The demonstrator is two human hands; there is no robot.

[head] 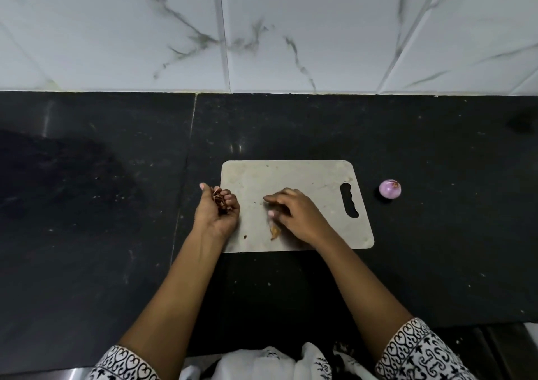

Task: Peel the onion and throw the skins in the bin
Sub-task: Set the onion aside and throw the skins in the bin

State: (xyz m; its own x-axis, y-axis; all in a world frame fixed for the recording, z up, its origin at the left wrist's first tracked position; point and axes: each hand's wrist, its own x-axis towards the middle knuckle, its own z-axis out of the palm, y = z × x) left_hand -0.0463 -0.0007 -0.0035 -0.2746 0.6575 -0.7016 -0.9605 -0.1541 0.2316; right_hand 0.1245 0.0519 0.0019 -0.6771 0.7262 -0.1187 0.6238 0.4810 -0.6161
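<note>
A peeled purple onion (390,188) rests on the black counter, right of the pale cutting board (320,175). My left hand (217,209) hovers at the board's left edge, cupped around a bunch of brown onion skins (219,200). My right hand (294,213) lies palm down on the board with its fingers spread over it. A yellowish piece of skin (274,231) pokes out from under its thumb side, and a small scrap (245,237) lies near the board's front edge. No bin is in view.
The black stone counter (102,204) runs left and right, backed by a white marbled tile wall (262,30). A seam (186,161) divides the counter left of the board. The counter's front edge lies close to my body.
</note>
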